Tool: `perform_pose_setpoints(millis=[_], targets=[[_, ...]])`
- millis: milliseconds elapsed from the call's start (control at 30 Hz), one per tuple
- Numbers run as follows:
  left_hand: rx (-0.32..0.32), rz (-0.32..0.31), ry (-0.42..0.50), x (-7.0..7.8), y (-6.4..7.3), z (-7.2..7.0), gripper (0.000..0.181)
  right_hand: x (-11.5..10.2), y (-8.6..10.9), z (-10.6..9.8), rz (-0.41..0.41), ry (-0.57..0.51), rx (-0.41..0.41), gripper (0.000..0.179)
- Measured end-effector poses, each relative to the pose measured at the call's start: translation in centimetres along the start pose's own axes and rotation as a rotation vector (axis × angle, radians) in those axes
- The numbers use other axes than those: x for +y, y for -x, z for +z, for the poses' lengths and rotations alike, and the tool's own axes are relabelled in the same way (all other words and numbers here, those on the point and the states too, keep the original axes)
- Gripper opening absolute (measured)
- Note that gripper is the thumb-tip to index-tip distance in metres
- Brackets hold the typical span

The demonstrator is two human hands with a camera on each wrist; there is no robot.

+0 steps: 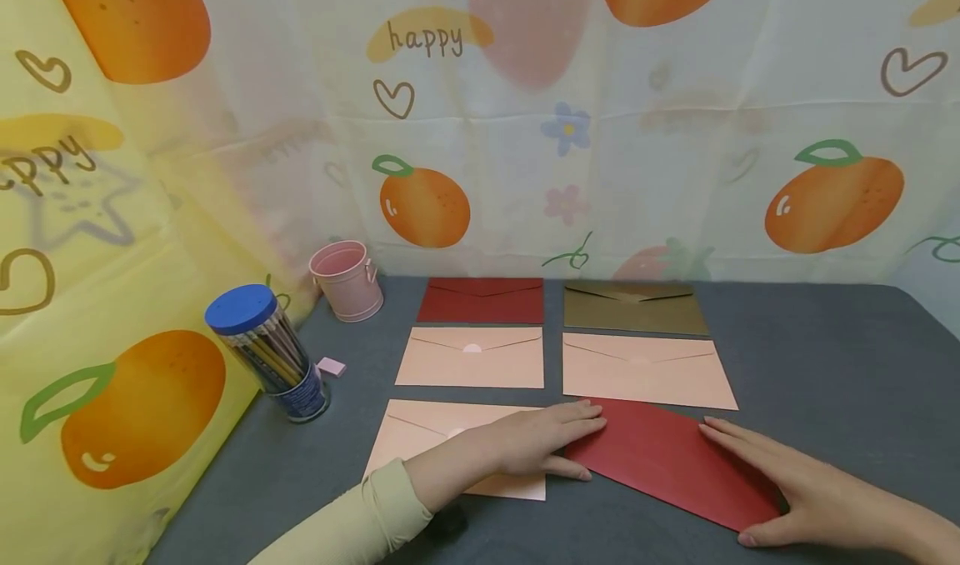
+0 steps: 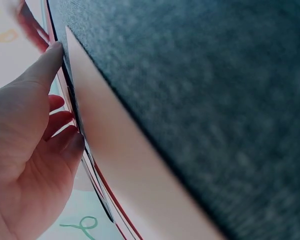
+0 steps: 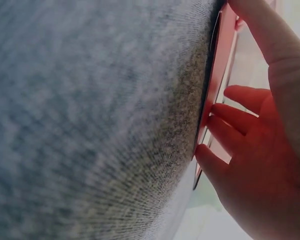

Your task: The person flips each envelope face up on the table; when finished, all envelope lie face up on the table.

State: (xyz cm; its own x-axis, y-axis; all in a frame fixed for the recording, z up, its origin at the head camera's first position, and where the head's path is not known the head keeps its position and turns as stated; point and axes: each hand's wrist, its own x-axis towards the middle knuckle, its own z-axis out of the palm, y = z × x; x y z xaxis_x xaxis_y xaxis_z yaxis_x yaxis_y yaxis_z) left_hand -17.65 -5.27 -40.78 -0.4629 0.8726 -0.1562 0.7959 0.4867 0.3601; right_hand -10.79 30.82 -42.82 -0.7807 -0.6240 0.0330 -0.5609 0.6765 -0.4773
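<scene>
A red envelope lies at a slant on the dark table, its right end nearer to me. At its left end, my left hand holds it with fingers over the upper corner and the thumb by the lower one. My right hand spans the right end, fingers at the upper edge and thumb at the near corner. Under my left forearm lies a pale pink envelope, partly covered. In the right wrist view, fingertips meet the red envelope along its edge. The left wrist view shows the pink envelope close up.
Farther back are a dark red envelope, an olive envelope and two pale pink ones. On the left stand a blue-lidded jar of pencils and a pink bucket, with a small pink block nearby. A fruit-print cloth hangs behind.
</scene>
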Motion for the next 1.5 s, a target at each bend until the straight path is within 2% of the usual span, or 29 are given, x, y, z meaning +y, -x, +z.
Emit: perform_pose_setpoints(millis=[400,500,633,800,1000,1167,1267,1367,1500], targets=[[0.016,0.031,-0.063,0.0,0.0,0.0,0.065,-0.1,0.0,-0.5,0.051,0.077,-0.053,0.091],[0.027,0.056,-0.1,0.0,0.0,0.0,0.063,-0.1,-0.2,-0.6,0.064,0.088,-0.071,0.09],[0.036,0.098,-0.198,0.1,0.0,0.0,0.06,-0.1,-0.2,-0.8,0.072,0.078,-0.101,0.087],[0.043,0.153,-0.31,0.4,0.0,-0.1,0.056,0.1,-0.2,-1.1,0.042,0.055,-0.103,0.083],[0.024,0.175,-0.319,0.7,0.2,-0.3,0.054,0.3,-0.1,-1.2,0.029,0.041,-0.109,0.079],[0.051,0.213,-0.346,0.9,0.4,-0.4,0.051,0.1,0.0,-1.4,-0.01,0.054,-0.078,0.076],[0.072,0.234,-0.366,0.9,0.6,-0.5,0.049,-0.1,-0.1,-1.6,-0.041,-0.001,-0.073,0.075],[0.097,0.253,-0.373,1.0,0.7,-0.6,0.047,0.1,-0.3,-1.8,-0.045,-0.091,-0.111,0.074],[0.168,0.308,-0.412,1.0,1.0,-0.8,0.044,0.3,-0.5,-2.3,-0.053,-0.149,-0.143,0.068]])
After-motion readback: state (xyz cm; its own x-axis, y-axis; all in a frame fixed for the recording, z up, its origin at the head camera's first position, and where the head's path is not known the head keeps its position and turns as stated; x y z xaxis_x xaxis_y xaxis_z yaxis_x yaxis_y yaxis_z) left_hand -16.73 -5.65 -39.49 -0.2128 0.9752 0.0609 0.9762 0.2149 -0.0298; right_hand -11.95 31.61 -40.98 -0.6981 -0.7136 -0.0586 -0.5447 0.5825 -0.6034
